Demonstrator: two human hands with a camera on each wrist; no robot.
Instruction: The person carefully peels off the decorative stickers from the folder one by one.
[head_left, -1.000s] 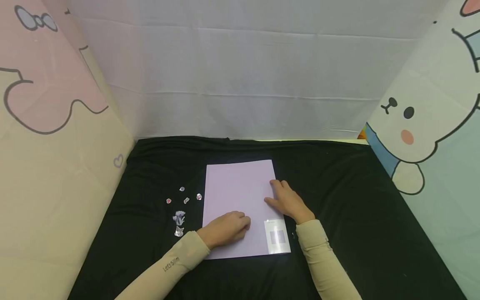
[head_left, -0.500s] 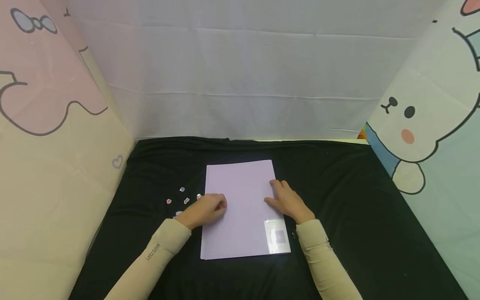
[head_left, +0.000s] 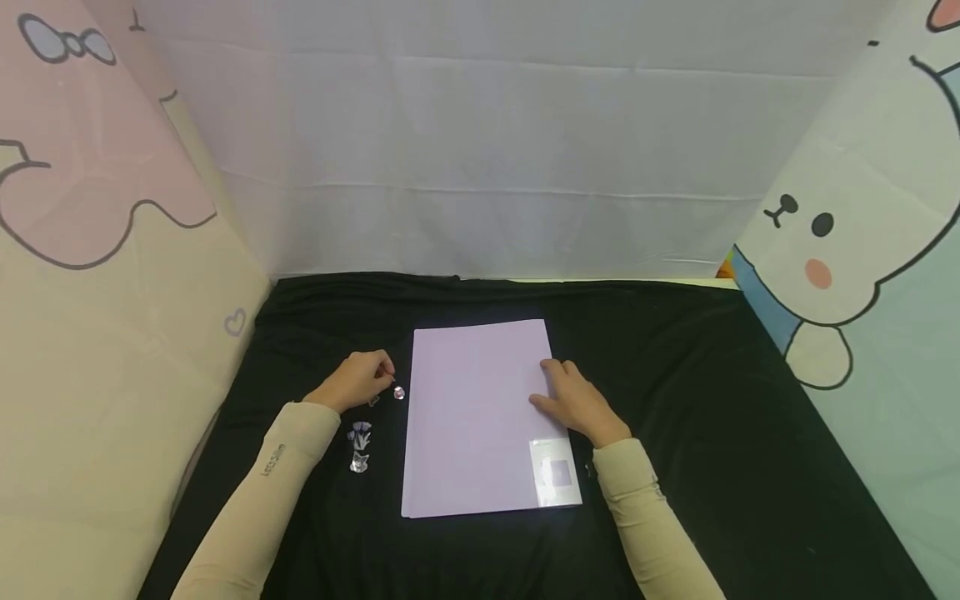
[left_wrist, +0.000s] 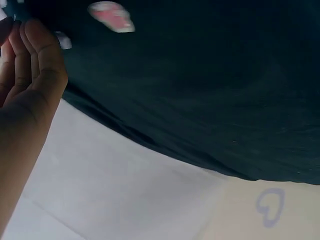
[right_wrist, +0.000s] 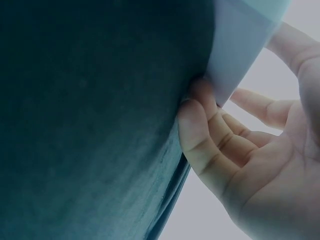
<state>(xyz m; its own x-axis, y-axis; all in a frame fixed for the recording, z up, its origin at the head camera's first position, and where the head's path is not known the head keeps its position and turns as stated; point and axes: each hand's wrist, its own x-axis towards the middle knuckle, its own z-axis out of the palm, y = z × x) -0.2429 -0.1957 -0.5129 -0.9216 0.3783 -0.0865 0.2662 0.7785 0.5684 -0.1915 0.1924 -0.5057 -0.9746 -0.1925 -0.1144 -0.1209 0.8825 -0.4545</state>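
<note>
Working at a counter (head_left: 712,367) covered in black cloth, had a flat, rectangular lilac folder (head_left: 468,392) lying near its middle. Rested the right hand (head_left: 581,406), fingers loosely spread, on the folder's right edge. Held the left hand (head_left: 352,382) just left of the folder, fingers curled and thumb near the fingertips; could not tell if gripping anything. Saw a shiny clear pocket (head_left: 553,492) at the folder's near right corner. Noticed, left of the folder, a purple, flower-like piece (head_left: 361,435), a smaller silvery piece (head_left: 359,463) just nearer, and a tiny round shiny piece (head_left: 399,393) beside the left hand.
</note>
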